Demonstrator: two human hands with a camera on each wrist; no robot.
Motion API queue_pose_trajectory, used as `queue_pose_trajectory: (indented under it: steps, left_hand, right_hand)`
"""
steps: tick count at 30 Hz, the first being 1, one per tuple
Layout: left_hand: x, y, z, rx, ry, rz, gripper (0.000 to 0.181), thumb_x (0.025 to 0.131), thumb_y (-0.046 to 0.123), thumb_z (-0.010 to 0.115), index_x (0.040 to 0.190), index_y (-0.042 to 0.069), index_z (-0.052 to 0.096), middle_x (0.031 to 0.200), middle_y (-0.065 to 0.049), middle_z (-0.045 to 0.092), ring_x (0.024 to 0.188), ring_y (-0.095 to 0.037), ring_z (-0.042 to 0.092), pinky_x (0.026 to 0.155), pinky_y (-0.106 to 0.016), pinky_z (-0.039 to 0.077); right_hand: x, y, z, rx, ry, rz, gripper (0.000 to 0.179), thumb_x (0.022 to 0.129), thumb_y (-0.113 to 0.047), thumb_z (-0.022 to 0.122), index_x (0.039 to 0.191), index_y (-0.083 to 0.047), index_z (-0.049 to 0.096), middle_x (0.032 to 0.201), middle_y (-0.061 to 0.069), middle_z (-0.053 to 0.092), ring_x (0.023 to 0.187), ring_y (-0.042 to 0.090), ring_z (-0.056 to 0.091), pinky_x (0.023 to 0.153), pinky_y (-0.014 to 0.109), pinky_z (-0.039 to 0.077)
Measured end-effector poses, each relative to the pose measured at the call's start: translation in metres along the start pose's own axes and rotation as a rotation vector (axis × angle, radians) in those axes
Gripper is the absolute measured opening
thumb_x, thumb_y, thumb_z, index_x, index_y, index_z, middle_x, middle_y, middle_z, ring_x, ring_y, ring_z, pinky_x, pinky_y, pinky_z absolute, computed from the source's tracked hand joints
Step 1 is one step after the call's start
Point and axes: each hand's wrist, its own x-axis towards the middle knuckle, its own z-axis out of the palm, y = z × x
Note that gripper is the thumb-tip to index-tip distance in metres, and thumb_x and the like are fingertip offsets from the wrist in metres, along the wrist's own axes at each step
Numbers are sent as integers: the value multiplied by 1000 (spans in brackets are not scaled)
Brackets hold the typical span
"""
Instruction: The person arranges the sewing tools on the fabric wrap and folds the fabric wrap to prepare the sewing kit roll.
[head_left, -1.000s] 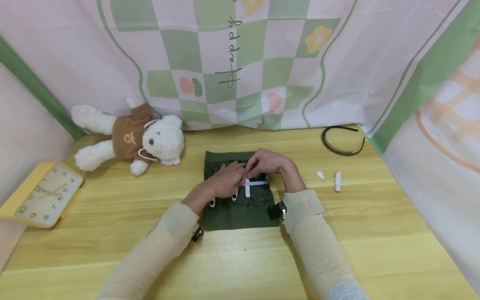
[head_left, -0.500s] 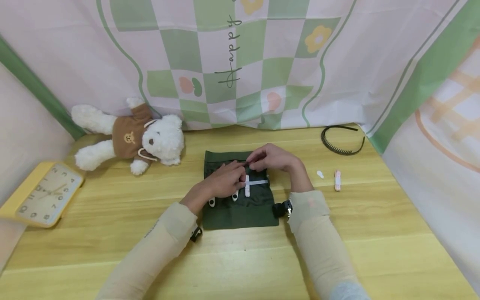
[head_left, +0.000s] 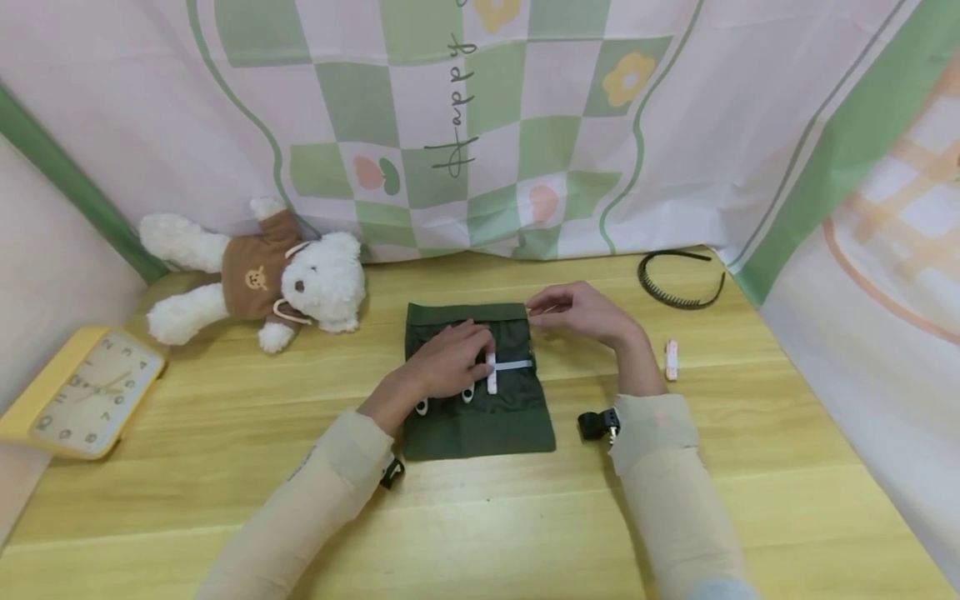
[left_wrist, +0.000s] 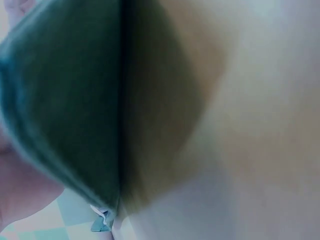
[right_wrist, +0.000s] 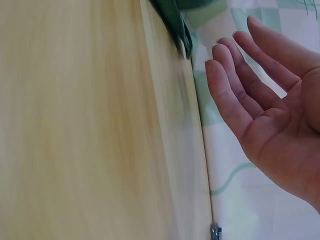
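Note:
A dark green fabric organizer lies unfolded on the table in the head view. My left hand rests on its middle, with thumb and forefinger beside a slim white-pink bar. A pale strap runs from that bar to the organizer's right edge. Below the left hand show two white ends with black ovals, one of them next to the bar; their upper parts are hidden. My right hand hovers at the organizer's upper right corner, fingers extended and holding nothing. In the left wrist view, green fabric covers most of the left hand.
Right of the organizer lies another small white-pink bar. A black toothed headband is at the back right. At the left are a white plush toy in brown clothing and a yellow clock. A printed curtain hangs behind the table.
My right hand has left the spot beside the left hand and moved right, its fingers spreading apart. It now covers the small white oval on the table. My left hand has stayed in place.

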Motion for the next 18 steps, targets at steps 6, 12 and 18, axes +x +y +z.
queue_pose_trajectory:
  steps: [6, 12, 18]
  left_hand:
    - [0, 2, 0, 27, -54, -2, 48, 106, 35, 54, 149, 16, 48, 165, -10, 26, 155, -31, 11, 122, -54, 12]
    - [-1, 1, -1, 56, -91, -20, 54, 107, 39, 51, 155, 16, 41, 168, -10, 19, 155, -31, 6, 122, -54, 8]
    - [0, -2, 0, 78, -102, -37, 60, 106, 47, 48, 158, 18, 37, 168, -8, 16, 155, -29, 2, 122, -54, 5]
  right_hand:
    - [-18, 4, -14, -30, 43, 18, 39, 98, -21, 70, 131, 1, 64, 126, 18, 67, 112, 26, 64, 92, 35, 51]
    - [-35, 12, -29, -49, 61, 27, 44, 99, -23, 69, 134, 2, 61, 130, 19, 64, 112, 23, 63, 91, 30, 51]
    - [-49, 22, -43, -65, 73, 63, 44, 99, -25, 70, 134, 0, 61, 127, 19, 65, 107, 22, 66, 90, 34, 54]
